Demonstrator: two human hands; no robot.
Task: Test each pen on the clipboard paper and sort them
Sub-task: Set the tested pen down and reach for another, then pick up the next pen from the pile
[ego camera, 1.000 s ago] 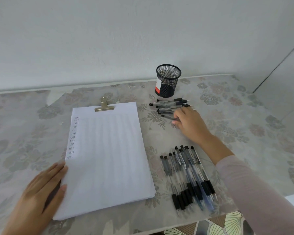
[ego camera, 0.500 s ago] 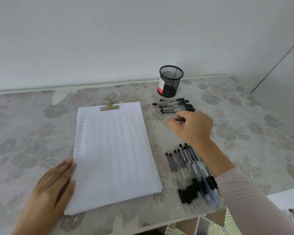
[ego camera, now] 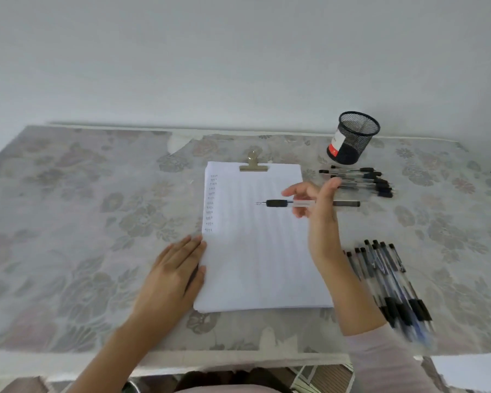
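A clear-barrelled pen with a black rubber grip (ego camera: pixel 278 203) hangs level over the white clipboard paper (ego camera: pixel 255 259), pinched by the right hand (ego camera: pixel 319 211), whose fingers hide its mid-barrel. The left hand (ego camera: pixel 173 273) lies flat against the paper's left edge. The dark pens right of the paper (ego camera: pixel 391 282) are blurred.

Your right hand (ego camera: pixel 319 211) hides the middle of the pen (ego camera: pixel 278 203); the pen pile (ego camera: pixel 391 287) by the tabletop's (ego camera: pixel 68 222) front edge is blurred.

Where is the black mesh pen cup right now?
In the head view the black mesh pen cup stands upright toward the back right of the table, just behind the small row of pens and right of the clipboard's clip.
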